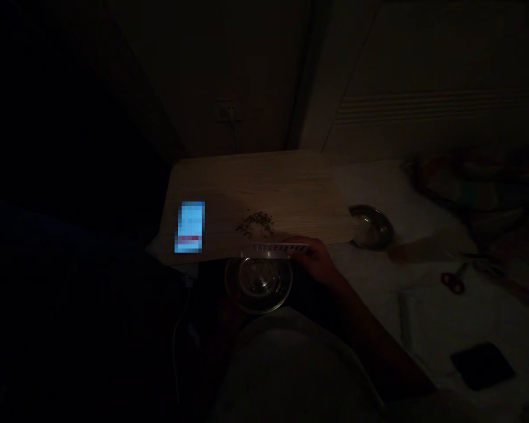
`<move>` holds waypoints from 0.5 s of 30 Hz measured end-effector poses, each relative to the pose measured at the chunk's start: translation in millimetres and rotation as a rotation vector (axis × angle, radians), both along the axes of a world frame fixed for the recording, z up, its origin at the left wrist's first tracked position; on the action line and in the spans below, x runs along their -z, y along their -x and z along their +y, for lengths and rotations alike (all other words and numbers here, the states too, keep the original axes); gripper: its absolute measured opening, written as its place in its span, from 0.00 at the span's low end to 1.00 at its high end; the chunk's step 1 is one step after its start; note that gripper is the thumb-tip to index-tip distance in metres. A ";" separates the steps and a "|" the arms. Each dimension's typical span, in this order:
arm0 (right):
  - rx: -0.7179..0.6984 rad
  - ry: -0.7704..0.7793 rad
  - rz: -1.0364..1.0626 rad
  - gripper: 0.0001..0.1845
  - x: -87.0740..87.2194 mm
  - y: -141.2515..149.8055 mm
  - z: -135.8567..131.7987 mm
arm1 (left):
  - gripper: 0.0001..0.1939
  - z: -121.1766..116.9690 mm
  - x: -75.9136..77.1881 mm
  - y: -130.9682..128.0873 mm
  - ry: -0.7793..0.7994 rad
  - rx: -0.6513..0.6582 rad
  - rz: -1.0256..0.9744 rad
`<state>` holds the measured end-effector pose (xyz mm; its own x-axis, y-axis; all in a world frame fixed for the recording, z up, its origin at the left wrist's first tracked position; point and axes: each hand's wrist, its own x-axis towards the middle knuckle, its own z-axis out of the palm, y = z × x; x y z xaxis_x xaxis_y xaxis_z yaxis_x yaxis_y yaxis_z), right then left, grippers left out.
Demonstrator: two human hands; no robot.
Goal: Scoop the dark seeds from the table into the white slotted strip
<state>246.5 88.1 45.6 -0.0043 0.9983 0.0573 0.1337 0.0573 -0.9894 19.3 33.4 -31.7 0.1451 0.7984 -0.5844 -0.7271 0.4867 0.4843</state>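
Observation:
My right hand (314, 258) is closed on a flat, pale strip with dark stripes (273, 251), held level along the near edge of the small wooden table (264, 176). Just beyond the strip lies a loose scatter of small dark bits (256, 223). Below the table edge, close to my lap, is a clear glass bowl (259, 285). My left hand (233, 311) barely shows in the dark at the bowl's lower left and seems to hold it; its fingers are hard to make out.
A lit phone (190, 227) lies at the table's left. To the right, a metal bowl (372, 228), red-handled scissors (453, 283) and a dark square item (483, 365) rest on a pale cloth surface. A wall socket (227, 110) with a cable is behind the table. The room is very dark.

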 end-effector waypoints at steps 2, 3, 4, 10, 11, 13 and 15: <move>0.092 0.005 0.021 0.11 -1.6 -3.3 0.3 | 0.18 -0.8 0.0 -0.1 0.001 -0.003 -0.001; 0.150 0.003 0.026 0.12 -2.6 -5.7 0.7 | 0.18 -1.1 -0.1 -0.1 0.002 -0.005 0.000; 0.203 -0.003 0.025 0.12 -3.8 -8.4 1.1 | 0.18 -1.4 -0.3 0.0 0.004 -0.007 0.001; 0.367 -0.057 -0.014 0.12 -7.3 -24.6 2.8 | 0.18 -1.2 -1.3 0.7 0.015 -0.010 0.010; 0.377 -0.062 -0.020 0.13 -7.0 -26.3 2.9 | 0.18 -0.9 -1.3 0.6 0.017 -0.009 0.011; 0.383 -0.064 -0.027 0.13 -6.0 -28.6 2.8 | 0.18 -0.3 -1.3 0.4 0.018 -0.005 0.013; 0.386 -0.065 -0.033 0.12 -5.6 -29.7 3.0 | 0.18 0.0 -1.1 0.3 0.019 0.000 0.015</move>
<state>276.1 91.1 51.1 0.3676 0.9213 0.1266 0.1891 0.0592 -0.9802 19.0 33.4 -30.6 0.1362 0.7872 -0.6015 -0.7196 0.4959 0.4861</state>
